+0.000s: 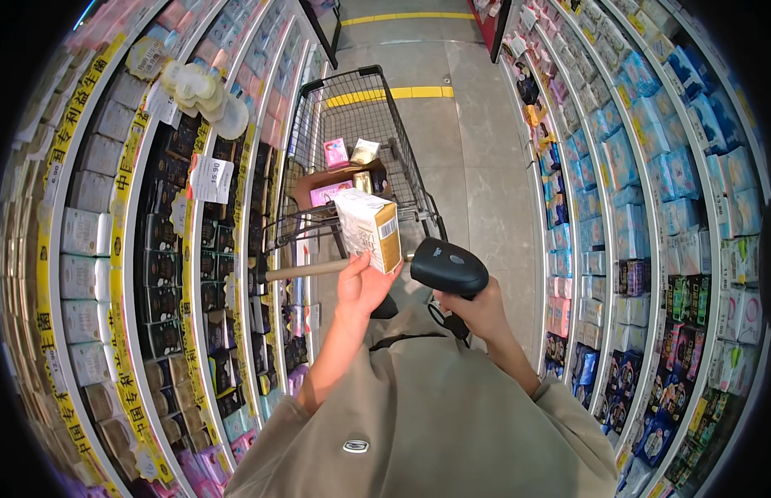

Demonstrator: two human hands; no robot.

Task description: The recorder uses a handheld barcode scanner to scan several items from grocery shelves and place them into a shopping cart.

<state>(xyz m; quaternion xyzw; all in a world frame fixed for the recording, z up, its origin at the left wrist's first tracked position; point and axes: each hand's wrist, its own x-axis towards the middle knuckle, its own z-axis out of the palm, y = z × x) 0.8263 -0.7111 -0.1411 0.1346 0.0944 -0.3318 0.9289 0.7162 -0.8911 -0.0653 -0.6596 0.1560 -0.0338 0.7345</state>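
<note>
In the head view, my left hand [363, 287] grips the lower end of a white and gold package [368, 229] with a barcode on its side. My right hand [475, 308] is closed round the handle of a black handheld barcode scanner [450, 266], whose head points left at the package without touching it. Beyond the package stands a wire shopping cart [394, 124], its beige handle bar [310, 270] just left of my left hand. Inside the cart are a pink box [336, 152], a white and gold pack [365, 151] and an open brown carton [307, 187] holding several small packs.
Shelves of dark and white packs [167, 267] rise close on the left, with price cards [211, 178] and round tags [226, 115] sticking out. Shelves of blue packs [628, 168] line the right side. Grey tiled floor [491, 187] runs between them, crossed by yellow strips [422, 92].
</note>
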